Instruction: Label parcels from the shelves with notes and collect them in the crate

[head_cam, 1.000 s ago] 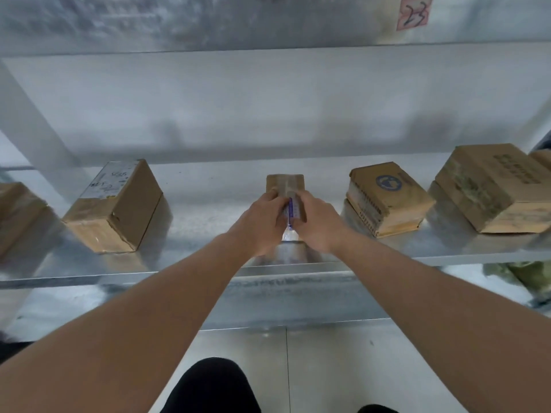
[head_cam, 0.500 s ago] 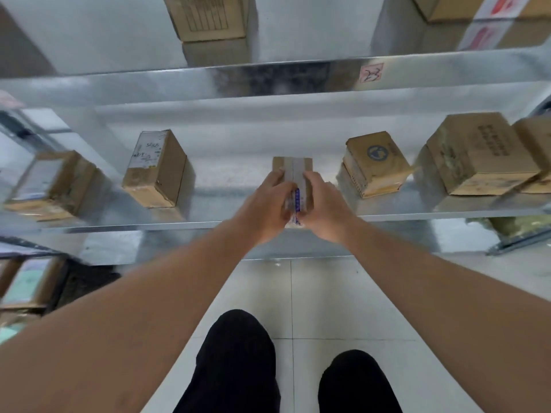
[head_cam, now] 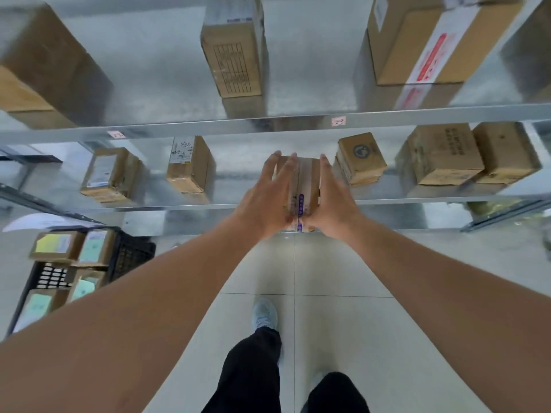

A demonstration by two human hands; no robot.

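A small brown parcel (head_cam: 307,186) with clear tape and a strip of purple print sits between both hands, at the front edge of the lower metal shelf (head_cam: 238,204). The left hand (head_cam: 265,198) presses flat against the parcel's left side, fingers (head_cam: 283,171) stretched forward along it; the right hand (head_cam: 331,201) does the same on the right side, so the parcel is clamped between the two palms. Just right of the parcel stands a box with a round blue logo (head_cam: 360,158), and further right two larger cartons (head_cam: 444,153). Left of the parcel stand a box with a white label (head_cam: 189,163) and another labelled box (head_cam: 108,174). Well below and left of the parcel, a black crate (head_cam: 131,254) on the tiled floor (head_cam: 328,278) holds several parcels with pale notes (head_cam: 89,251).
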